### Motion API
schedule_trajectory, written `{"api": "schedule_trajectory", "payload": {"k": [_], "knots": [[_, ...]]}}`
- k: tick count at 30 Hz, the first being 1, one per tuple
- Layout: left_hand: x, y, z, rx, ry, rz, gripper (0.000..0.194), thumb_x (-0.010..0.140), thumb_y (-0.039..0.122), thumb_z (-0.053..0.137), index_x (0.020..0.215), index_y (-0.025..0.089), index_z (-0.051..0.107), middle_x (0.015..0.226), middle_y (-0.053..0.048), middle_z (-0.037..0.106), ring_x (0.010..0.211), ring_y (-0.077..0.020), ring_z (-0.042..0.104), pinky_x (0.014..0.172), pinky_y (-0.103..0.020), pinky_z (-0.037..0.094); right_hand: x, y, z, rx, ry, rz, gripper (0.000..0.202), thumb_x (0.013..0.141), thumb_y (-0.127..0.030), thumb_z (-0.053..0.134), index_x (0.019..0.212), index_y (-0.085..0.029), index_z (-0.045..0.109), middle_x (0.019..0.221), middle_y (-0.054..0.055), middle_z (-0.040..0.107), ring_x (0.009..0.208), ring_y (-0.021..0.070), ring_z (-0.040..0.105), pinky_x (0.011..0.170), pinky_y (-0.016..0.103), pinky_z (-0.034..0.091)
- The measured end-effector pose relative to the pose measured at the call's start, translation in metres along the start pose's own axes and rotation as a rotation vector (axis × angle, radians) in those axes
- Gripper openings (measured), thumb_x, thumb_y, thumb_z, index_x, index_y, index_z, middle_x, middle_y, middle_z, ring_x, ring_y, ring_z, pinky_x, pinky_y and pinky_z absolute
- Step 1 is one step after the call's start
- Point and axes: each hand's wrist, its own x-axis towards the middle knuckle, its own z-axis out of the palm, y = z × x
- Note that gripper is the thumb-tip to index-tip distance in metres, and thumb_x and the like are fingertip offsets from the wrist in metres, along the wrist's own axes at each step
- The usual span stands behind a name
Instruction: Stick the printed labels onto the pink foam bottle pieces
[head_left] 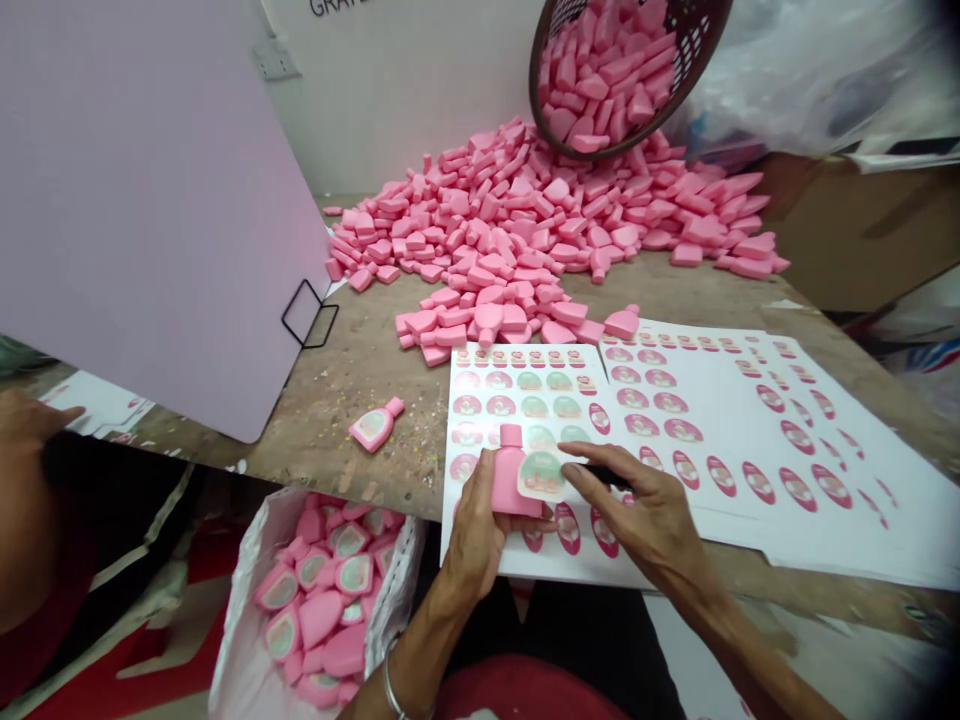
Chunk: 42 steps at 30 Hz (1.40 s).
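My left hand [476, 530] is closed round a small pink bottle [509, 480], held upright above a sheet of stickers [471, 400]. In my right hand [637, 500] a pale green and white sticker [541, 474] is pinched by its edge, over the right part of the bottle's front. A dark, slim tool [606, 477] also sits in the right hand, partly hidden by the fingers. Whether the sticker touches the bottle I cannot tell. On the table to the left lies another pink bottle [375, 425] with a label on its front.
A heap of pink bottles [517, 220] covers the table's back, below a tipped brown basket [536, 80]. More sticker sheets [727, 400] lie right. A white sack [244, 590] of labelled bottles stands lower left. A pink panel [150, 200] separates another person's hand [34, 415].
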Motion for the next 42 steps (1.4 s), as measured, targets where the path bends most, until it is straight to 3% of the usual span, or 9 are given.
{"api": "schedule_trajectory", "payload": {"k": [4,12,21,36,42], "knots": [[-0.004,0.005,0.004,-0.018,-0.053,-0.014,0.055,0.088,0.058,0.045,0.106,0.009,0.063,0.079,-0.01,0.069,0.07,-0.0203,0.068,0.064,-0.033,0.058,-0.002,-0.011,0.011,0.019,-0.029,-0.099,0.016,0.083,-0.035,0.062,0.091,-0.025,0.073,0.087,0.004,0.072,0.08,0.019,0.063,0.072,0.034,0.051],[-0.008,0.007,0.004,-0.027,-0.105,0.021,0.057,0.088,0.06,0.042,0.105,0.01,0.063,0.08,-0.009,0.069,0.07,-0.0197,0.067,0.062,-0.032,0.057,-0.003,-0.008,0.016,-0.029,-0.048,-0.2,0.013,0.085,-0.03,0.063,0.092,-0.023,0.071,0.078,0.003,0.068,0.072,0.0165,0.058,0.069,0.032,0.047],[-0.006,0.007,-0.002,0.007,-0.087,0.018,0.057,0.087,0.061,0.045,0.106,0.01,0.062,0.075,-0.007,0.068,0.067,-0.0184,0.066,0.058,-0.028,0.055,-0.002,-0.007,0.019,-0.091,-0.06,-0.239,0.014,0.086,-0.029,0.062,0.093,-0.022,0.071,0.071,0.002,0.062,0.068,0.016,0.053,0.066,0.032,0.044],[-0.001,0.007,-0.008,-0.003,-0.115,-0.013,0.059,0.086,0.062,0.045,0.103,0.008,0.061,0.076,-0.009,0.066,0.07,-0.0214,0.067,0.058,-0.03,0.056,0.003,-0.009,0.02,-0.018,-0.098,-0.182,0.012,0.085,-0.03,0.062,0.091,-0.024,0.071,0.078,0.001,0.068,0.071,0.0159,0.055,0.066,0.03,0.046],[-0.007,0.01,-0.012,0.098,-0.31,0.06,0.039,0.082,0.035,0.066,0.114,0.018,0.053,0.087,-0.003,0.061,0.077,-0.0166,0.065,0.06,-0.026,0.057,0.002,-0.006,0.018,-0.245,-0.06,-0.325,0.016,0.087,-0.031,0.06,0.094,-0.021,0.071,0.074,0.003,0.066,0.071,0.0172,0.055,0.068,0.033,0.042]]}}
